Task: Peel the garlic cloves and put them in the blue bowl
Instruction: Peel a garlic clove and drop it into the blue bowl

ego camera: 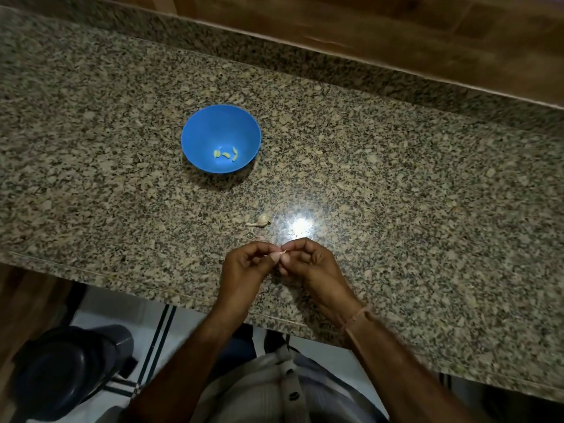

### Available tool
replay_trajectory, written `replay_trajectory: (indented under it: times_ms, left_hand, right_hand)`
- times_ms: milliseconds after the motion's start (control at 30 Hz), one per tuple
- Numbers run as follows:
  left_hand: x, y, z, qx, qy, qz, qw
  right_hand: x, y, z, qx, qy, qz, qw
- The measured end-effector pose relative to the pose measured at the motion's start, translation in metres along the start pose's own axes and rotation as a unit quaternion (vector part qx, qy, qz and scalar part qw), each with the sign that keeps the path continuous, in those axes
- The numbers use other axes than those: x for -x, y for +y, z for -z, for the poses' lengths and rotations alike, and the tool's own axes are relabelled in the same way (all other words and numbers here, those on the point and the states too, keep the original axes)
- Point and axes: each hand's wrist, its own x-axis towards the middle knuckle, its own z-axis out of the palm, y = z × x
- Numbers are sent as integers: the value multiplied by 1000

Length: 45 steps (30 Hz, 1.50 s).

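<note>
A blue bowl (221,129) stands on the granite counter and holds several peeled garlic cloves (226,154). Nearer me, a small piece of garlic bulb (262,220) with its dry stem lies on the counter. Just above the counter's front edge, my left hand (247,267) and my right hand (308,264) meet fingertip to fingertip. Between them they pinch one garlic clove (278,254), and a thin shred of skin sticks up from it. Most of the clove is hidden by my fingers.
The speckled granite counter (396,193) runs wide on both sides, with a bright lamp glare (300,225) beside the bulb. A wooden wall (396,29) backs it. Below the front edge at left stands a dark bin (70,367) on the floor.
</note>
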Motion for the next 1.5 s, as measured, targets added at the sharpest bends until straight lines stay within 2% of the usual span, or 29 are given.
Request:
replay_trajectory:
  times_ms: [67,200,433,533,600,667,733,933,1433,1500]
  left_hand:
    - [3,3,1,56,-20,63,996]
    - [0,-2,9,35,-64,138,988]
    - [-10,-9,26,41,-125,200,971]
    - [-12,-15,31,10,-99,148,984]
    - [-14,-21,35,-154,-41,32,987]
    - [-11,-26,38,-364,1,-80,928]
    - [-10,-28,39,-441,-4,-136,887]
    - [-13,-30,40,-437,-9,-137,889]
    - [-13,-29,45,-440,-25,-144,886]
    - [-14,-30,45,-441,-23,-140,886]
  right_hand:
    - [5,-1,-3,38,12,50,998]
    - [14,-4,-6,92,24,125,988]
    - [12,10,-5,199,44,166,965]
    - [8,14,-6,234,68,159,957]
    - [5,20,-6,267,95,139,949]
    - [2,28,-4,317,116,125,933]
    - [-1,33,-4,377,129,115,910]
    - [-6,23,-10,467,139,95,868]
    - [-6,26,-22,529,198,87,821]
    - [-5,28,-20,523,196,87,825]
